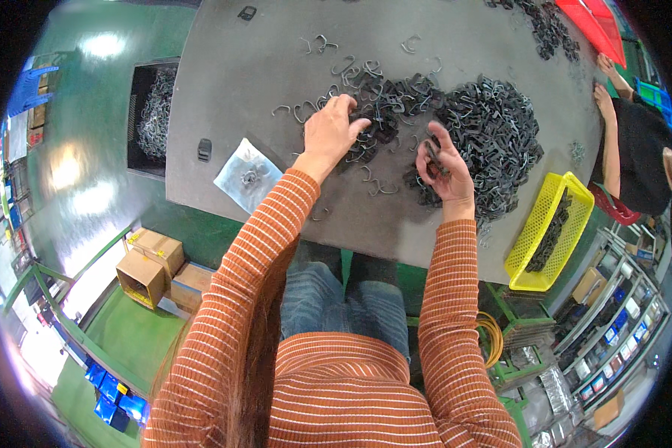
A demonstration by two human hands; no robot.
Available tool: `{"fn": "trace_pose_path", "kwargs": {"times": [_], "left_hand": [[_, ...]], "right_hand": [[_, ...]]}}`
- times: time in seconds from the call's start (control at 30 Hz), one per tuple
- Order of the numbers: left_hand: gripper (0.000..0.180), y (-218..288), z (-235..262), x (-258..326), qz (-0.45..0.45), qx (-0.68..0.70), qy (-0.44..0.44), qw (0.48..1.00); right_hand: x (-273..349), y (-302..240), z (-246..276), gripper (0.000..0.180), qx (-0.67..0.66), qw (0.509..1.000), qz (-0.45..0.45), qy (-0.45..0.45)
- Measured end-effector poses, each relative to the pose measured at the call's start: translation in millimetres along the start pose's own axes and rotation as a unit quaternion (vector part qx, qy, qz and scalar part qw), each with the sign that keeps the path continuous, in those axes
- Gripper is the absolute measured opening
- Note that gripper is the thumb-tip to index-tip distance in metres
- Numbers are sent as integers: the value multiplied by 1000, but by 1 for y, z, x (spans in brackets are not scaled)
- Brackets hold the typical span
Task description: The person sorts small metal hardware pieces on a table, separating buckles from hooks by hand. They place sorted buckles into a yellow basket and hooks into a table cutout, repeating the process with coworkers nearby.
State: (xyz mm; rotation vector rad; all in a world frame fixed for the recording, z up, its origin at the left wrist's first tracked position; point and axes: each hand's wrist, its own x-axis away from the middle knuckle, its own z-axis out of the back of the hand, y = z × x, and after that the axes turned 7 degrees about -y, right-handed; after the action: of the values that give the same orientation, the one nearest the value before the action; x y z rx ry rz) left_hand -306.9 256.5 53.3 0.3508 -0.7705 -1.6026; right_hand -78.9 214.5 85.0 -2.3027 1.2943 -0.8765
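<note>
A big heap of dark metal clips lies on the grey table, with looser clips spread to its left. My left hand reaches into the loose clips, fingers bent down onto them. My right hand is raised at the heap's near edge and holds a few dark clips between thumb and fingers. Both forearms wear orange striped sleeves.
A yellow mesh basket with dark clips hangs at the table's right edge. A small plastic bag lies near the left. A black bin of shiny clips stands left of the table. Another person works at the right. Cardboard boxes sit on the green floor.
</note>
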Motion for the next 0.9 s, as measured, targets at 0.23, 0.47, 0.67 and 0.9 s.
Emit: {"fn": "trace_pose_path", "kwargs": {"times": [0.23, 0.47, 0.67, 0.9], "left_hand": [[26, 10, -4, -6, -10, 21, -49, 999], [15, -20, 43, 6, 172, 597, -206, 756], [11, -39, 42, 9, 213, 426, -100, 874], [14, -38, 37, 11, 209, 362, -101, 903]], "right_hand": [[-60, 5, 15, 24, 479, 859, -27, 179], [-70, 12, -7, 11, 621, 750, 72, 214], [-59, 9, -17, 21, 754, 627, 48, 191], [-70, 22, -7, 11, 756, 589, 186, 218]]}}
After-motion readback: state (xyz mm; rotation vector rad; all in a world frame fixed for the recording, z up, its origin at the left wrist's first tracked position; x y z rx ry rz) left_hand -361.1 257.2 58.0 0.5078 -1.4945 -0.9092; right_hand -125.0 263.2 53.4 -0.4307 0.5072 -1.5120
